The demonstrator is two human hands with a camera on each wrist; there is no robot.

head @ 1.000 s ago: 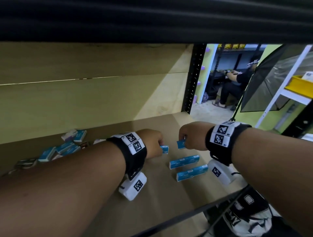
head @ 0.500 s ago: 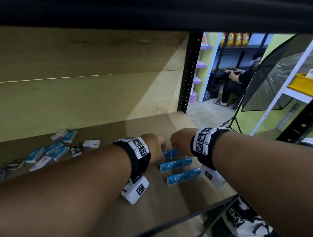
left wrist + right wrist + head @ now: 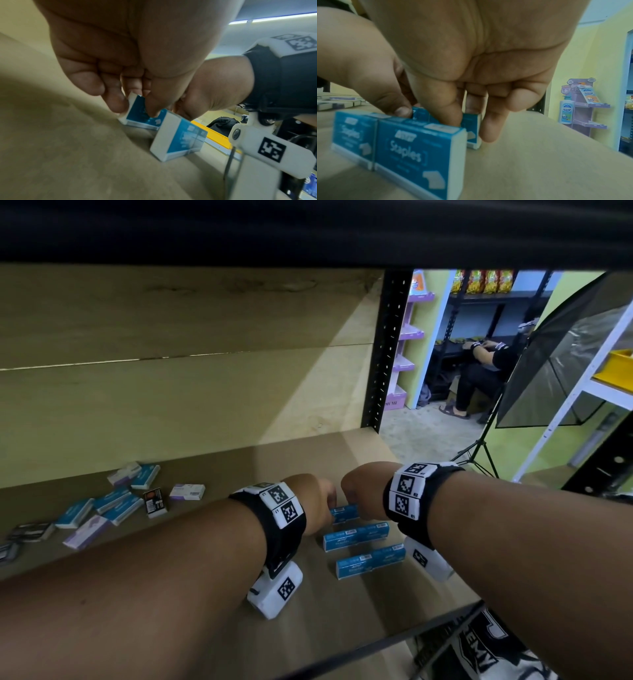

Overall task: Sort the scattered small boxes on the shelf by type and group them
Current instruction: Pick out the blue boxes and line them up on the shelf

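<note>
Cardboard and stiff, likely light though dense with staples, the blue staple boxes (image 3: 344,513) stand in a third row just behind the two finished rows (image 3: 363,546), left hand (image 3: 130,86) and right hand (image 3: 453,102) each pinching one by its top edges.

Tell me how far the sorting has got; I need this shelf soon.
Done: two rows of blue staples boxes stand on edge at the shelf's front right. In hand: the left hand and right hand each pinch another blue box, forming a third row. Left: a scattered heap of blue, purple and dark boxes at the back left.
</note>
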